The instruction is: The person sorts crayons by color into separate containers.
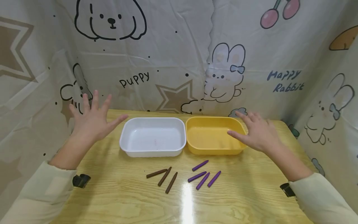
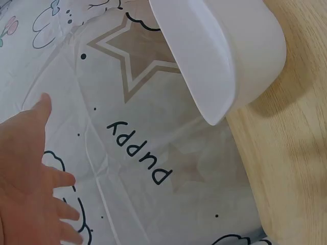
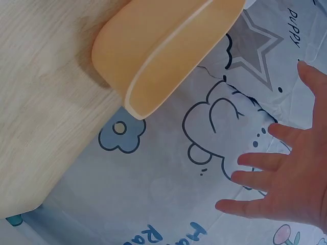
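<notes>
My left hand (image 1: pixel 93 122) is raised with spread fingers to the left of the white tray (image 1: pixel 153 154), holding nothing. On the other side, my right hand (image 1: pixel 258 132) hovers with fingers spread, overlapping the right end of the yellow tray (image 1: pixel 213 151) in the head view. Both wrist views show bare, spread fingers, the left hand (image 2: pixel 23 178) and the right hand (image 3: pixel 291 173) apart from the trays. In front of the white tray lie three brown crayons (image 1: pixel 164 176). Several purple crayons (image 1: pixel 202 176) lie in front of the yellow tray.
The two trays stand side by side on a wooden table (image 1: pixel 117 199). A printed cloth (image 1: pixel 179 56) hangs behind the table and along both sides. A dark band with a small device (image 1: pixel 81 180) sits on the left wrist, and another (image 1: pixel 287 189) on the right.
</notes>
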`<state>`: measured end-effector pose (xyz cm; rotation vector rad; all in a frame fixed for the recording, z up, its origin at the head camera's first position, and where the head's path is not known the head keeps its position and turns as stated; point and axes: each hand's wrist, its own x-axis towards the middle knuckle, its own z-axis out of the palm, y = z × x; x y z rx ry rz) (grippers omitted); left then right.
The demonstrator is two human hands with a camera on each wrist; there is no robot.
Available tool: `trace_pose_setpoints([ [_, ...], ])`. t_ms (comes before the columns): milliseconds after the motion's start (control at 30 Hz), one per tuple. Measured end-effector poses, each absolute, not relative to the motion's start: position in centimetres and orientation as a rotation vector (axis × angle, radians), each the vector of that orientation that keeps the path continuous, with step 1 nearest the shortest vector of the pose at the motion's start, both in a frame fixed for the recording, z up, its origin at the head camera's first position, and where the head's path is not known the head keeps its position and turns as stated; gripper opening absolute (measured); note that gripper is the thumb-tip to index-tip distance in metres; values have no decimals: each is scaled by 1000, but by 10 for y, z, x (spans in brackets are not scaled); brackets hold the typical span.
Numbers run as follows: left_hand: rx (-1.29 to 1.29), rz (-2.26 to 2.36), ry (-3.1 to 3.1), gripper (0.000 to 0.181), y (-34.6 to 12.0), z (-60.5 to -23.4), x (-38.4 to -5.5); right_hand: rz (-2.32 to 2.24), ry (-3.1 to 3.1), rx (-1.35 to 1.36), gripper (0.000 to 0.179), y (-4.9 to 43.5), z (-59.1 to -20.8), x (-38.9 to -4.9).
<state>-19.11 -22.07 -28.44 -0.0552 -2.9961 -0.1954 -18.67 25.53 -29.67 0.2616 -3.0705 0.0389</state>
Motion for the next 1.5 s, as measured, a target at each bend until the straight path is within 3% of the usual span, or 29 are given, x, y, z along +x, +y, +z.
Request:
trace_pose_setpoints([
  [400, -77, -363, -2984, 87, -224, -289, -192, 71, -2953, 523, 55, 256, -311, -178],
  [933, -54, -811, -2996, 71, -246, -337, -192, 295, -2880, 900, 18, 248, -349, -158],
  [1167, -14, -965, -2999, 65, -247, -362, -195, 351, -2803, 1170, 13, 241, -380, -148],
  [1500, 70, -1263, -2940, 61, -239, -382, -197, 380, -2746, 1340, 16, 233, -411, -143],
])
